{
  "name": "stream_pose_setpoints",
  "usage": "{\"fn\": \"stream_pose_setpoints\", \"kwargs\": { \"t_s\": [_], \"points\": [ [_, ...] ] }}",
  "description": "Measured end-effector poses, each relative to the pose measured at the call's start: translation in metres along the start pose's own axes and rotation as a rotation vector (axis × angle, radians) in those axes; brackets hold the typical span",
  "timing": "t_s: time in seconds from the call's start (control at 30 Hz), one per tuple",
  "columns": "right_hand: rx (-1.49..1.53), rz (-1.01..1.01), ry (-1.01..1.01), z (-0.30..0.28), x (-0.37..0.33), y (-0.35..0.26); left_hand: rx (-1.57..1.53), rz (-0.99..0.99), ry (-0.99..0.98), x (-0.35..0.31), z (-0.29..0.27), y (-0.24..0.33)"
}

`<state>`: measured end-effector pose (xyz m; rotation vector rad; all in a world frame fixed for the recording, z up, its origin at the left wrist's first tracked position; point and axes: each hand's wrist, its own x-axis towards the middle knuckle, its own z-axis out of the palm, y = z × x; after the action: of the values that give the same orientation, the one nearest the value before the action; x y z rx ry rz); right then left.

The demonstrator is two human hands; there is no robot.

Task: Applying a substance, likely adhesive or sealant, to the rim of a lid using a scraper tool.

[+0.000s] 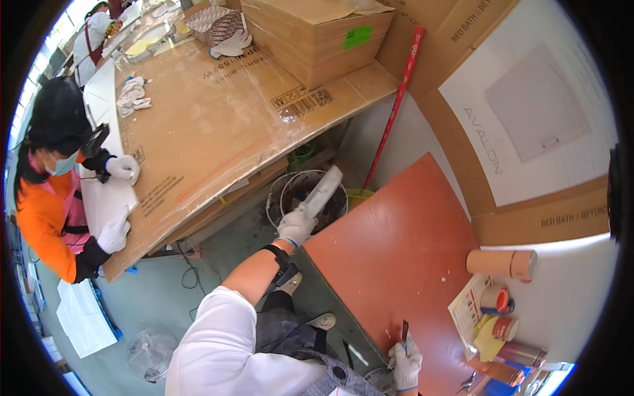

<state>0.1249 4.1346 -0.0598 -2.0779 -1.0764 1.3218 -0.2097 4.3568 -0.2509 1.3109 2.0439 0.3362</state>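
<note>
White strip point(321, 191), in left grip point(295, 226), over bin point(290, 191)

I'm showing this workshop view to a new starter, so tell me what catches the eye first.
The red-brown tabletop at centre right stands out. Above its left corner, the gloved left hand holds a long pale strip over a round bin, while the right hand grips a small dark blade at the table's near edge. At left, a co-worker in orange handles a white panel on a cardboard-covered bench.
</note>
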Motion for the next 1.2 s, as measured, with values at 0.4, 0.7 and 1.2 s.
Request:
{"fn": "stream_pose_setpoints", "kwargs": {
  "t_s": [0.4, 0.7, 1.2],
  "points": [
    [0.303, 0.089, 0.303, 0.044, 0.056, -0.007, 0.489, 0.553, -0.360, 0.147, 0.141, -0.027],
    [0.221, 0.143, 0.255, 0.050, 0.066, -0.038, 0.450, 0.601, -0.224, 0.138, 0.106, -0.065],
    [0.283, 0.129, 0.280, 0.040, 0.053, -0.018, 0.365, 0.598, -0.081, 0.119, 0.100, -0.048]
  ]
}}
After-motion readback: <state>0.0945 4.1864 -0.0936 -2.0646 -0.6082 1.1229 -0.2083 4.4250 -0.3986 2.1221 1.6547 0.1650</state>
